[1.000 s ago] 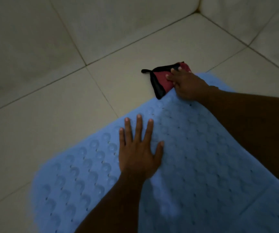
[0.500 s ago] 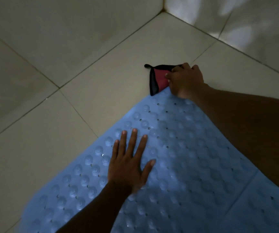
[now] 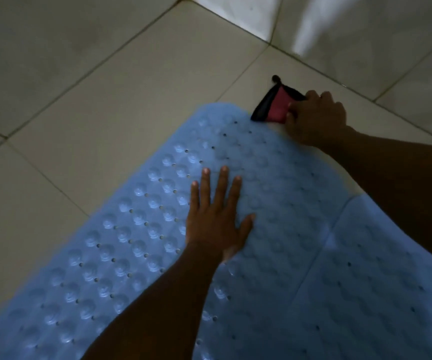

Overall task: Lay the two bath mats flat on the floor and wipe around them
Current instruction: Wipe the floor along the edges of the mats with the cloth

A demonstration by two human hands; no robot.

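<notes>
Your left hand (image 3: 214, 222): fingers spread flat, pressing the blue mat (image 3: 131, 250).
Your right hand (image 3: 316, 120): curled on the red-and-black cloth (image 3: 274, 110), on the tile floor (image 3: 92, 120) at the mat's far edge.
Second mat (image 3: 381, 281): adjoining, right side.

Bare floor tiles (image 3: 92, 113): open across the left and upper left of the frame, free passage; wall (image 3: 365, 27): closes the upper right, near my right hand (image 3: 316, 120) gripping the red cloth (image 3: 274, 110); blue mat (image 3: 131, 255): fills the lower frame, my left hand (image 3: 214, 219) flat on it.
</notes>
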